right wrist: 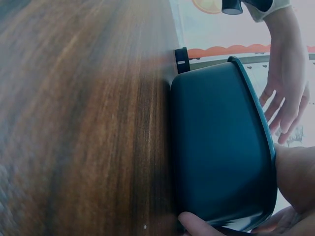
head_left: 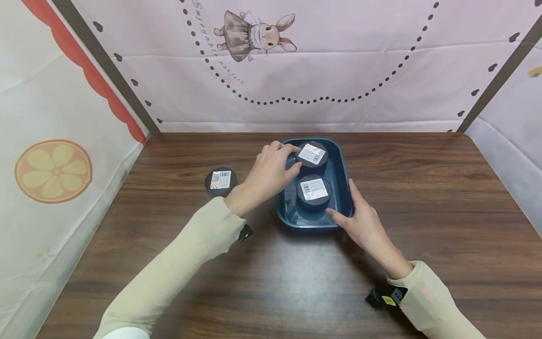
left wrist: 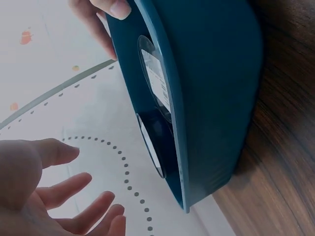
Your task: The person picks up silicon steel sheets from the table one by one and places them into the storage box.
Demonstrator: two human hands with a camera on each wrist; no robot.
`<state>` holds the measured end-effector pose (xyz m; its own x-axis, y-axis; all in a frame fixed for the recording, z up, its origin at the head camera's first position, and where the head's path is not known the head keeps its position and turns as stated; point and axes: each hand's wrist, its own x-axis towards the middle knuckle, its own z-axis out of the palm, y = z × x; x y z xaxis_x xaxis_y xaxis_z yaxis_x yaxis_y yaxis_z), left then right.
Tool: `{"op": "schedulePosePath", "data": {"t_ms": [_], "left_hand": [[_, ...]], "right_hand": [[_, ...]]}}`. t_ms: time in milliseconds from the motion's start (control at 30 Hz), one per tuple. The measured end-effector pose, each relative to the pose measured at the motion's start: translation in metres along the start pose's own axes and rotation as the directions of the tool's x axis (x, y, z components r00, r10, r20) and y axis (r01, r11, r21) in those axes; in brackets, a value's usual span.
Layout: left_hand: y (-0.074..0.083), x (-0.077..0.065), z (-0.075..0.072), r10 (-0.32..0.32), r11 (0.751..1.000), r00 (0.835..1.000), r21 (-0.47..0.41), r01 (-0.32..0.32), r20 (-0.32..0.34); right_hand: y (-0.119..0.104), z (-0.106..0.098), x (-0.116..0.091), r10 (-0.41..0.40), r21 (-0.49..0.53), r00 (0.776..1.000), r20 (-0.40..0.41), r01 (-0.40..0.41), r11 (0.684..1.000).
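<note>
A dark blue plastic bin [head_left: 311, 228] sits on the table, with two round black containers inside, a far one [head_left: 312, 154] and a near one [head_left: 314, 189], each with a white barcode label on top. My left hand [head_left: 273, 169] hovers over the bin's left side, fingertips beside the far container. In the left wrist view that hand [left wrist: 74, 196] has spread, loosely bent fingers and nothing in them. My right hand [head_left: 365, 223] holds the bin's near right corner, thumb over the rim and fingers along the outer wall.
A third round black container [head_left: 221, 181] lies on the wooden table [head_left: 423, 202] left of the bin, close to my left wrist. Behind the table's far edge hangs a printed cloth [head_left: 338, 70], with another cloth [head_left: 63, 235] along the left side.
</note>
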<state>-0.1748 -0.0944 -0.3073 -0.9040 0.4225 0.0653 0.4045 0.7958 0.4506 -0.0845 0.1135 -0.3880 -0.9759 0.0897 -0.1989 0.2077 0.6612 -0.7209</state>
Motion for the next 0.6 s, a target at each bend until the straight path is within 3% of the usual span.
{"op": "schedulePosePath", "data": {"t_ms": [300,600], "left_hand": [[-0.008,-0.017,-0.002,-0.002,1.0,0.998,0.001,0.002,-0.059],[-0.031,-0.031,0.007,0.031,0.999,0.989,0.04,-0.026,-0.144]], "right_hand": [[0.0,-0.001,-0.001,-0.014,0.0,1.0,-0.012,0.014,1.0],[0.001,-0.001,-0.001,-0.032,0.012,0.999,-0.017,0.032,0.999]]}}
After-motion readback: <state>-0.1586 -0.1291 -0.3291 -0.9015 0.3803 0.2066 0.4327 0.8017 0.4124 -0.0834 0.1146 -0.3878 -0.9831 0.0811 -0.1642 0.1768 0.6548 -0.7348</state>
